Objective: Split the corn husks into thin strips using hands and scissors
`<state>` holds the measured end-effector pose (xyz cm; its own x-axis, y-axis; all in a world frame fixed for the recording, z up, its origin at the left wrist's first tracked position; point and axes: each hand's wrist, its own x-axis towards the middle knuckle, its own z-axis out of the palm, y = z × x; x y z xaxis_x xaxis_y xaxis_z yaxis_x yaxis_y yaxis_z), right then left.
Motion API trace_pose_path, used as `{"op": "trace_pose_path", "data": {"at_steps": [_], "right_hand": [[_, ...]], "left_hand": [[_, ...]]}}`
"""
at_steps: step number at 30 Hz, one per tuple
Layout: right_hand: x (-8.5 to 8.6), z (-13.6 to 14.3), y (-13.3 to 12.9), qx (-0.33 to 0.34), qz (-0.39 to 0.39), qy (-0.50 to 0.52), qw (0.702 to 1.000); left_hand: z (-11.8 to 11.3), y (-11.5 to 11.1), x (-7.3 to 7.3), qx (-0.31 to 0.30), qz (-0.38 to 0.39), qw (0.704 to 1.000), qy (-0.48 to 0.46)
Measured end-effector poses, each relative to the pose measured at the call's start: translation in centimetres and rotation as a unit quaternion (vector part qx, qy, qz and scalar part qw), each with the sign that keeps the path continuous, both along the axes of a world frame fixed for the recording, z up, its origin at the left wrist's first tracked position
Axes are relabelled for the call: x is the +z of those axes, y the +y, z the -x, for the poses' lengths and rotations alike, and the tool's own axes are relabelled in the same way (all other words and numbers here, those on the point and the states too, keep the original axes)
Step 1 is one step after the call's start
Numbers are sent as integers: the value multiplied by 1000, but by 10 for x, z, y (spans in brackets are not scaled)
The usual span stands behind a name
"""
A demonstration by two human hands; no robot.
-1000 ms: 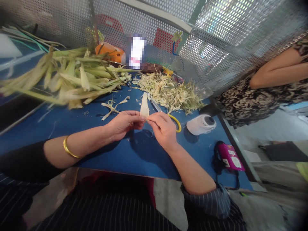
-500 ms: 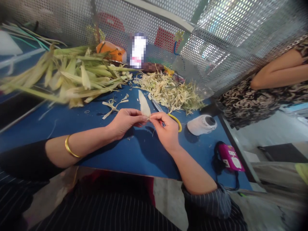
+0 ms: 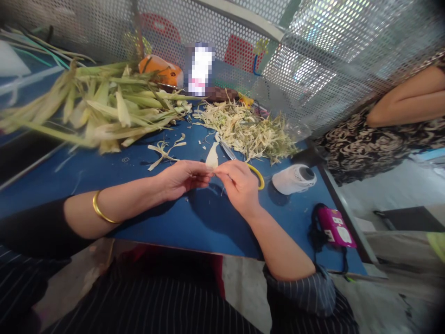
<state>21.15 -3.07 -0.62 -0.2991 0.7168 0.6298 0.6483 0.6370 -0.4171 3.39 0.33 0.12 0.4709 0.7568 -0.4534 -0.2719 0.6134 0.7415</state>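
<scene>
A pale piece of corn husk [image 3: 212, 157] stands up between my two hands over the blue table. My left hand [image 3: 184, 177] pinches its lower end between thumb and fingers. Close against it, my right hand [image 3: 239, 185] is closed on the same lower end, fingertips together. Just behind my right hand lie scissors with yellow handles [image 3: 257, 175], partly hidden by it. To the right stands a cone of white thread [image 3: 294, 179]. A few torn husk strips [image 3: 165, 153] lie beyond my left hand.
Long green husks [image 3: 114, 106] are heaped at the back left, shredded husk [image 3: 246, 127] at the back right. An orange packet [image 3: 162, 70] and a blurred-out phone-like screen [image 3: 201, 69] stand behind. A magenta box [image 3: 336, 226] with black cord lies right. Another person's arm [image 3: 406, 99] shows beyond the mesh.
The husk piece between my fingers now looks shorter and narrower at the top, and leans right instead of left. My hands have stayed in nearly the same place.
</scene>
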Motion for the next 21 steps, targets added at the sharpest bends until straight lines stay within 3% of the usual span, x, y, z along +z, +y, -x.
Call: {"op": "trace_pose_path", "data": {"at_steps": [5, 14, 21], "right_hand": [[1, 2, 0, -5, 32, 34, 999], [1, 6, -2, -55, 168, 159, 971], [-4, 8, -1, -74, 198, 222, 952]], "left_hand": [[2, 1, -3, -13, -10, 1000, 4], [1, -5, -3, 24, -251, 958, 139], [1, -6, -5, 24, -269, 951, 152]]}}
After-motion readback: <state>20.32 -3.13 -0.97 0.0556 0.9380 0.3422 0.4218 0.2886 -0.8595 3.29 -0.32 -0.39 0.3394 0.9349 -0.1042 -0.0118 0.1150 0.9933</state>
